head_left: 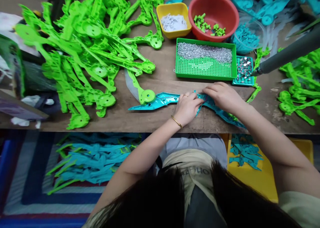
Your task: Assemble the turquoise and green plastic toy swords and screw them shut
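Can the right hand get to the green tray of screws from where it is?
Probably yes. The right hand rests on the teal plastic part, just in front of the green tray. Only bare table lies between them, and the tray is open on top.

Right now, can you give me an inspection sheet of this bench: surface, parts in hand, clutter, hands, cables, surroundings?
Surface: worn brown wooden bench, mostly covered.
Job's things: long teal plastic blade-shaped part lying flat at the bench's near edge, under both hands.
Clutter: big pile of bright green plastic parts at left; green mesh tray of small metal screws; yellow tub of white bits; red round bowl of green pieces.
Hands: left hand and right hand both pressed onto the teal part; grip hidden.
Cables: nothing seen.
Surroundings: grey tube reaching in from the right; yellow bin of teal parts below the bench.
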A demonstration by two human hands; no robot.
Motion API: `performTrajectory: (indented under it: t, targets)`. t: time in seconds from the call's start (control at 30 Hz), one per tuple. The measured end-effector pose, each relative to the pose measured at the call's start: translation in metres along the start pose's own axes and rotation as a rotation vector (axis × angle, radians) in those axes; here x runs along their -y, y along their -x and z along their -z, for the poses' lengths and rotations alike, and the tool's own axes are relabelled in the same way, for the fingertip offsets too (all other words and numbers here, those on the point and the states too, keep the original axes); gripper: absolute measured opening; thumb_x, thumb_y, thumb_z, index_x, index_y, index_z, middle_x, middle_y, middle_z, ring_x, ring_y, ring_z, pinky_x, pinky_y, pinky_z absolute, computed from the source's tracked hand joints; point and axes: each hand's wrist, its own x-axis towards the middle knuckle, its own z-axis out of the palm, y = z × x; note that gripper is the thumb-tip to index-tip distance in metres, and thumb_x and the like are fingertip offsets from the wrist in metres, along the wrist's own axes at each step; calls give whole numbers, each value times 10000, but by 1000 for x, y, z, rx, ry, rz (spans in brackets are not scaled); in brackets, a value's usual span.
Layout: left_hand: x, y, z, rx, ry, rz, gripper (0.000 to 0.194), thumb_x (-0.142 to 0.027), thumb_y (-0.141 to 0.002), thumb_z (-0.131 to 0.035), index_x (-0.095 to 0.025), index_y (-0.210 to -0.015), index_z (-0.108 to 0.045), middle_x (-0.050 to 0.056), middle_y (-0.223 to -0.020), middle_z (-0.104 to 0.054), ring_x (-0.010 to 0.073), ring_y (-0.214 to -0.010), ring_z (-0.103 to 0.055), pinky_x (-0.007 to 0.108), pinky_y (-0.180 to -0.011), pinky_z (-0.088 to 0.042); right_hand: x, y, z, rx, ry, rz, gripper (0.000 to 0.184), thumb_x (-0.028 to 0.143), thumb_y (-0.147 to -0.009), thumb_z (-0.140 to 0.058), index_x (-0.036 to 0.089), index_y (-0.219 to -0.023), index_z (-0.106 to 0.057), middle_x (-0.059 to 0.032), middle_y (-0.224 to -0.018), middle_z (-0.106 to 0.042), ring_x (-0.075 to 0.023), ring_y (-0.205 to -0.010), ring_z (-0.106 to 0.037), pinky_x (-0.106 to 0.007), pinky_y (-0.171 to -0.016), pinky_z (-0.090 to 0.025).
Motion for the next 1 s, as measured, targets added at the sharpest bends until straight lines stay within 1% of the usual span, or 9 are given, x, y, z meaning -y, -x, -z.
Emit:
performTrajectory:
  t: [0.1, 0.17, 0.23, 0.3, 0.47, 0.6, 0.73, 0.83, 1.0]
  targets:
    - [0, 0, -1, 0, -5, -1, 309, -354, -991, -441, -296, -1095, -726, 62, -996, -660, 242, -983, -529, 382, -813, -345, 4, 2, 0, 28, 135, -67, 319, 141, -953, -389, 124, -1142, -645, -136, -1112, -696, -249, -985, -602, -415, -946, -393]
    - [0, 0, -1, 2, -6, 3, 316, -354, -993, -434, -296, -1104, -724, 63, -985, -657, 241, -985, -529, 380, -816, -345, 7, 2, 0, 36, 183, -145, 313, 162, -958, -382, 125, -1085, -666, -148, -1064, -686, -262, -934, -586, -410, -848, -409]
    - [0, 0, -1, 6, -4, 10, 316, -353, -995, -432, -297, -1098, -725, 64, -981, -655, 241, -991, -529, 379, -819, -346, 8, 1, -2, 23, 150, -224, 309, 184, -953, -393, 122, -1050, -680, -160, -1027, -663, -265, -887, -568, -387, -749, -409]
    - [-1, 0, 0, 13, 2, 13, 308, -352, -994, -435, -296, -1080, -725, 63, -986, -654, 241, -1001, -531, 381, -827, -348, 8, 1, -5, -12, 35, -261, 300, 205, -946, -409, 131, -1036, -685, -151, -996, -636, -249, -857, -558, -361, -707, -413]
    - [-3, 1, 2, -12, 32, 48, 239, -313, -979, -481, -233, -1104, -669, 57, -1040, -679, 239, -1018, -552, 377, -860, -362, 6, 1, -7, -142, -285, -209, 253, 162, -890, -459, 207, -969, -695, -85, -932, -577, -204, -834, -565, -319, -699, -448]
    - [-4, 1, 3, -26, 44, 82, 249, -285, -956, -526, -189, -1171, -607, 68, -1065, -694, 242, -1015, -574, 369, -863, -371, 11, 0, -7, -241, -452, -249, 164, 156, -852, -527, 219, -929, -657, -59, -890, -605, -198, -820, -595, -326, -708, -482]
    - [-4, 2, 2, -41, 39, 41, 301, -276, -970, -491, -240, -1253, -586, 64, -1152, -685, 246, -1087, -562, 370, -888, -367, 13, -1, -10, -256, -524, -304, 126, 160, -819, -568, 222, -916, -621, -47, -889, -667, -200, -813, -627, -347, -748, -506]
    - [-3, 3, 1, -45, 26, 30, 292, -289, -981, -463, -256, -1230, -611, 68, -1145, -687, 250, -1093, -560, 373, -886, -371, 11, 0, -12, -244, -548, -328, 142, 165, -810, -575, 218, -933, -623, -44, -898, -691, -200, -803, -647, -347, -749, -514]
    - [-3, 5, -2, -70, 13, 24, 314, -308, -997, -422, -264, -1247, -608, 66, -1123, -688, 253, -1083, -560, 375, -884, -361, 9, 0, -12, -258, -525, -233, 146, 140, -833, -538, 214, -904, -641, -71, -967, -695, -216, -924, -651, -361, -825, -517]
